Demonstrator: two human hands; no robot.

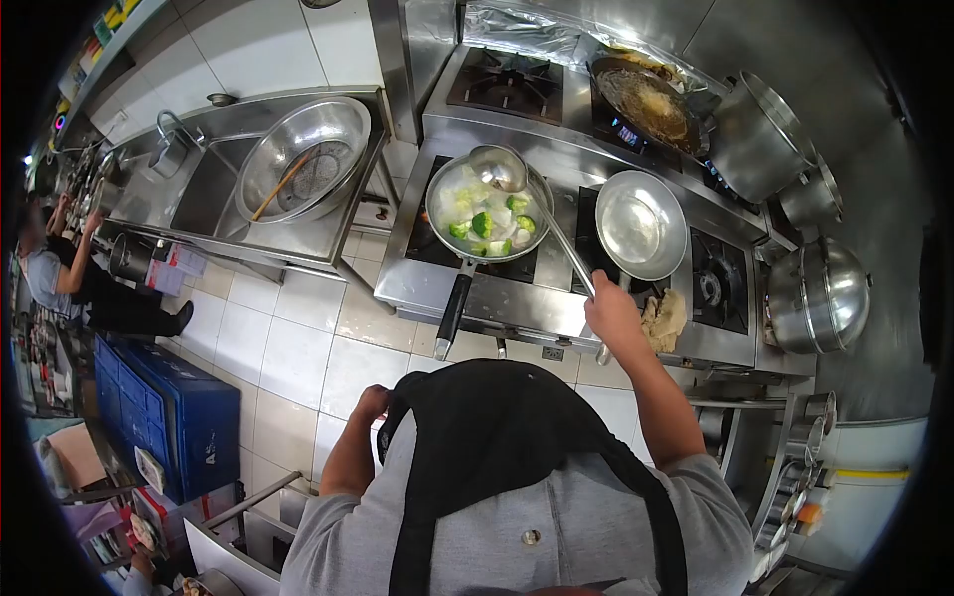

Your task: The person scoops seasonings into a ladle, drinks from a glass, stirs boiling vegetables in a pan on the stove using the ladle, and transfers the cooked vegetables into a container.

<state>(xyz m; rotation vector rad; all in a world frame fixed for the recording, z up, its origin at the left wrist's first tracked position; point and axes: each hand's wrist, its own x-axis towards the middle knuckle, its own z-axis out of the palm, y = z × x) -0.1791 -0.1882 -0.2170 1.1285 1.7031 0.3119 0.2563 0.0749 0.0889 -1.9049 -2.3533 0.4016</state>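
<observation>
My right hand (613, 316) is closed around the long handle of a steel ladle (499, 169). The ladle's bowl rests over the far side of a frying pan (542, 230) on the stove. Inside the pan are several broccoli florets (482, 224) among pale pieces, partly veiled by steam. The pan's black handle (456, 306) points toward me, with no hand on it. My left hand (373, 402) is curled beside the dark edge of my apron, and what it holds, if anything, is hidden. A second, bare metal pan (630, 230) sits right of the first, near my right forearm.
A crumpled beige cloth (664, 320) lies at the stove's front. Behind are a dark wok (651, 104) and a large pot (760, 134). A big steel bowl (343, 124) with a wooden-handled tool stands by the sink at left. Farther left, another person (75, 278) stands near a blue crate (204, 417).
</observation>
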